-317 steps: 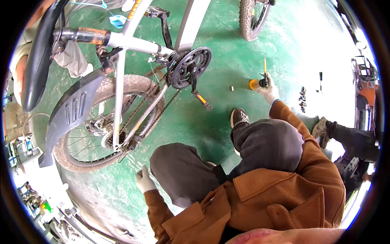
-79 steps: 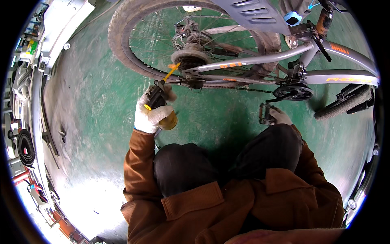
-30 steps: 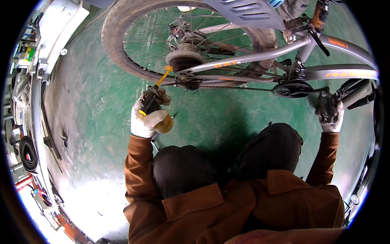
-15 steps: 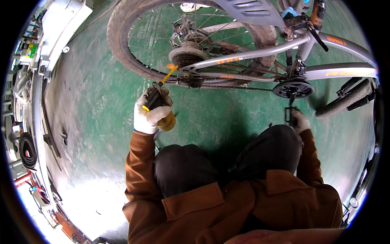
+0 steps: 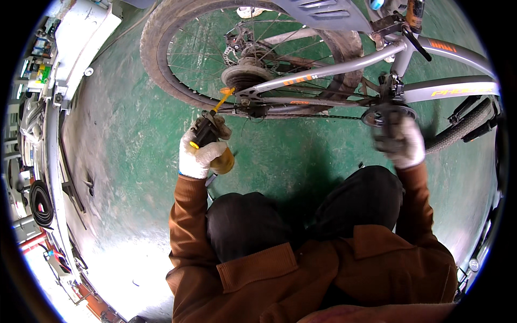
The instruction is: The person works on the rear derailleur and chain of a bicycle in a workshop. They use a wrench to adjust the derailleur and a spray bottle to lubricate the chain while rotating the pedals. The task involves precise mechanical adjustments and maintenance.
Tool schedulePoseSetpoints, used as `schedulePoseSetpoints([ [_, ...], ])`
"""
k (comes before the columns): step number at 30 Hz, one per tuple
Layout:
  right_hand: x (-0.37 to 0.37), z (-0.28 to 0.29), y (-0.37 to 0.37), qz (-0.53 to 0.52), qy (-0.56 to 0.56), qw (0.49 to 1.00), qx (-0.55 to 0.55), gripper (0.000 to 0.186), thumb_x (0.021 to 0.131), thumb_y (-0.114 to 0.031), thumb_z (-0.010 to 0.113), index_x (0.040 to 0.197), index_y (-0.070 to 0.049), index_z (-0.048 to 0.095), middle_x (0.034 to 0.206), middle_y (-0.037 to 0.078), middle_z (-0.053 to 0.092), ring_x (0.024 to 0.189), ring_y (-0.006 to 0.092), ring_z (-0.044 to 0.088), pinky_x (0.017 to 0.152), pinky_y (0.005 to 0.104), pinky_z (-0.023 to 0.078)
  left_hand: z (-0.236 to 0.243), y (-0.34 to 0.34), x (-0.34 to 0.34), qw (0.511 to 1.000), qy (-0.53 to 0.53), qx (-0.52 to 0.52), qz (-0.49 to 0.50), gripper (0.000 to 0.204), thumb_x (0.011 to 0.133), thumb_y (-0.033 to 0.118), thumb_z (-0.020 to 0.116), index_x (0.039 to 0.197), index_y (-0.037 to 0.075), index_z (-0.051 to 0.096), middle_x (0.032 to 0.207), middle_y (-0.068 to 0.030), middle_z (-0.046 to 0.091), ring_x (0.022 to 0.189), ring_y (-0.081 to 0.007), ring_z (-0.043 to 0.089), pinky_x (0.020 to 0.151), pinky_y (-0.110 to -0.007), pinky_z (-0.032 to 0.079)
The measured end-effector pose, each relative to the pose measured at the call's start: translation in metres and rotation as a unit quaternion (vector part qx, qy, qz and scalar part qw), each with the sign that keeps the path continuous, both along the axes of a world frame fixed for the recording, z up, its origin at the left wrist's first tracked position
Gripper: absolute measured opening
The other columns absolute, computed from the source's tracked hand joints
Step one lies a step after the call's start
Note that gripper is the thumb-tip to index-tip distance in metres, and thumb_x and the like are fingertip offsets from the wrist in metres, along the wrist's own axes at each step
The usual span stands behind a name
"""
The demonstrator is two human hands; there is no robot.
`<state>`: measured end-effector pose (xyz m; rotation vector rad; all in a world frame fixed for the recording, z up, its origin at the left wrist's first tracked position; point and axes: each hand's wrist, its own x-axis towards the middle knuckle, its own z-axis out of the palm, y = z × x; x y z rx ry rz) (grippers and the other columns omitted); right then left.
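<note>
My gloved left hand (image 5: 196,156) is wrapped round a pump oil can (image 5: 204,132) with a black body, a yellow spout and an amber cup below. The tip of the spout is at the rear sprockets (image 5: 245,79) of a grey bicycle (image 5: 339,67), by the chain; whether it touches them I cannot tell. On the right, my gloved right hand (image 5: 407,141) is closed on the pedal (image 5: 389,141), just below the chainring (image 5: 377,116). Motion blurs both hand and pedal. The chain (image 5: 323,116) runs between chainring and sprockets.
The bicycle's rear wheel (image 5: 156,59) stands ahead of me, with its front wheel (image 5: 463,129) at the right. My knees (image 5: 247,220) are bent over the green floor (image 5: 285,151). A coiled black tube (image 5: 40,203) and a cluttered bench line the left.
My right hand has swung the pedal up and a little right, nearer the chainring. My left hand keeps the oil can at the sprockets, almost unmoved.
</note>
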<state>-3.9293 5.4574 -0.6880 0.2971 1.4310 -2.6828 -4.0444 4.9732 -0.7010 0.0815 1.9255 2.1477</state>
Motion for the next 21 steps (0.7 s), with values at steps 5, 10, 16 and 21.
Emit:
schedulePoseSetpoints([
  [5,0.009,-0.118,-0.030,0.064,-0.220,0.972,-0.050,0.026,0.096,-0.016,0.069,0.117,-0.003,0.063,0.092,0.005,0.066,0.080,0.0186,0.067,0.073,0.0390,0.060,-0.006,-0.004,0.001,1.000,-0.018,0.001,-0.003,0.056,0.069,0.000,0.076,0.123,-0.007,0.066,0.102,-0.0131,0.073,0.096,-0.0244,0.071,0.092,-0.038,0.056],
  [10,0.075,-0.141,0.055,-0.081,-0.314,0.940,0.105,0.022,0.095,-0.017,0.071,0.112,-0.005,0.065,0.083,0.001,0.060,0.068,0.0133,0.059,0.063,0.0300,0.052,-0.012,-0.005,0.001,1.000,-0.001,0.017,-0.006,0.057,0.070,0.000,0.076,0.125,-0.007,0.066,0.103,-0.0132,0.074,0.097,-0.0248,0.071,0.093,-0.038,0.056],
  [16,0.141,-0.114,0.234,-0.186,-0.154,0.954,0.180,0.026,0.088,-0.030,0.079,0.101,-0.010,0.069,0.084,0.000,0.061,0.068,0.0143,0.056,0.058,0.0247,0.044,-0.005,-0.002,-0.006,1.000,-0.005,0.021,-0.009,0.061,0.068,0.001,0.074,0.128,-0.009,0.064,0.104,-0.0159,0.074,0.097,-0.0276,0.071,0.092,-0.039,0.056],
  [21,0.077,0.023,0.166,-0.165,-0.053,0.985,0.016,0.039,0.097,-0.026,0.075,0.124,0.000,0.065,0.124,0.014,0.069,0.113,0.0290,0.068,0.112,0.0490,0.050,-0.003,-0.005,0.004,1.000,-0.018,0.021,-0.014,0.059,0.069,-0.003,0.076,0.126,-0.008,0.065,0.105,-0.0129,0.073,0.098,-0.0245,0.070,0.092,-0.038,0.056],
])
